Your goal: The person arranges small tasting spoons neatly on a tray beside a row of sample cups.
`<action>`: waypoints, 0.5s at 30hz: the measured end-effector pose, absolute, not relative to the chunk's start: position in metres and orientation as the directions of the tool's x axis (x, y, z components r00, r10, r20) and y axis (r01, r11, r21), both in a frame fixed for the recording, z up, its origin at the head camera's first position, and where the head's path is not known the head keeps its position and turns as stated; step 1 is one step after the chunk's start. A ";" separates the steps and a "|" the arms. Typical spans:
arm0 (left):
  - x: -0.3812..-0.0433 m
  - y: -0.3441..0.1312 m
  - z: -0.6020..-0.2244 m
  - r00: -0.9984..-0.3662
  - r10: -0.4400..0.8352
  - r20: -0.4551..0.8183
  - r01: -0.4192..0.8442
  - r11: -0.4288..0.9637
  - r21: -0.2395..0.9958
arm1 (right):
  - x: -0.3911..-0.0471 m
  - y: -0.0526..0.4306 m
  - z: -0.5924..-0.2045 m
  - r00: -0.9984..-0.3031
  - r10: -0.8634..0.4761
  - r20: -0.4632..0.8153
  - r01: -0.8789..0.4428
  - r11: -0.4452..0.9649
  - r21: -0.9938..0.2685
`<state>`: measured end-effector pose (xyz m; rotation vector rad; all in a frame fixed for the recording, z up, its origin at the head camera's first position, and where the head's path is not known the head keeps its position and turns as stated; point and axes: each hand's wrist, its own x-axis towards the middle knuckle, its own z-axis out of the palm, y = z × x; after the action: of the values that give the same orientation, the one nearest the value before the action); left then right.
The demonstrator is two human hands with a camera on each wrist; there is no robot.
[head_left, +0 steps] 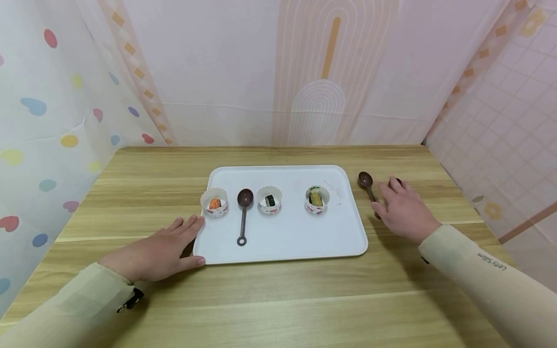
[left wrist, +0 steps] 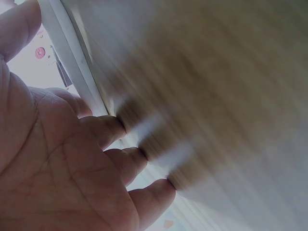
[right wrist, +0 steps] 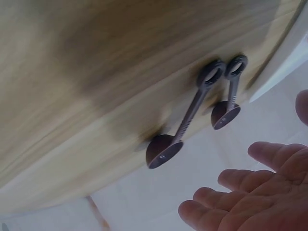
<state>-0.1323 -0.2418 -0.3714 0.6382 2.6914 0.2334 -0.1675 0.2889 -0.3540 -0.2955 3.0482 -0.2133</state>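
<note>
My left hand (head_left: 158,251) rests at the left edge of the white tray (head_left: 296,237), thumb at its front corner and fingertips down by the side. To the right of the tray, my right hand (head_left: 404,212) hovers palm down with fingers extended over two brown measuring spoons. The nearer-to-tray spoon (head_left: 365,180) shows its bowl and part of its handle. The other is mostly hidden under the hand in the head view. Both lie on the wood in the right wrist view, the outer spoon (right wrist: 191,113) beside the inner spoon (right wrist: 233,91), apart from my fingers.
On the tray stand three paper cups: an orange-topped sushi piece (head_left: 215,203) in the left one, a dark-wrapped roll (head_left: 270,200) in the middle, a yellow-green piece (head_left: 316,198) at right. A third brown spoon (head_left: 243,217) lies between the left two. Patterned curtains (head_left: 209,72) surround the table.
</note>
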 end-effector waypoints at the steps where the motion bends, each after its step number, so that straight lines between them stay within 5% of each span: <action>1: -0.132 -0.242 -0.372 -0.832 0.459 -0.311 0.398 0.885 0.241 | -0.168 0.290 -0.355 -0.978 -0.199 -0.053 -0.190 0.972 -0.141; 15: -0.132 -0.241 -0.371 -0.833 0.453 -0.317 0.389 0.888 0.246 | -0.166 0.299 -0.357 -0.982 -0.161 -0.098 -0.148 0.981 -0.122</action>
<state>-0.1325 -0.2410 -0.3711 0.6222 2.6850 0.2419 -0.1664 0.2986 -0.3567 -0.2362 3.0194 -0.1736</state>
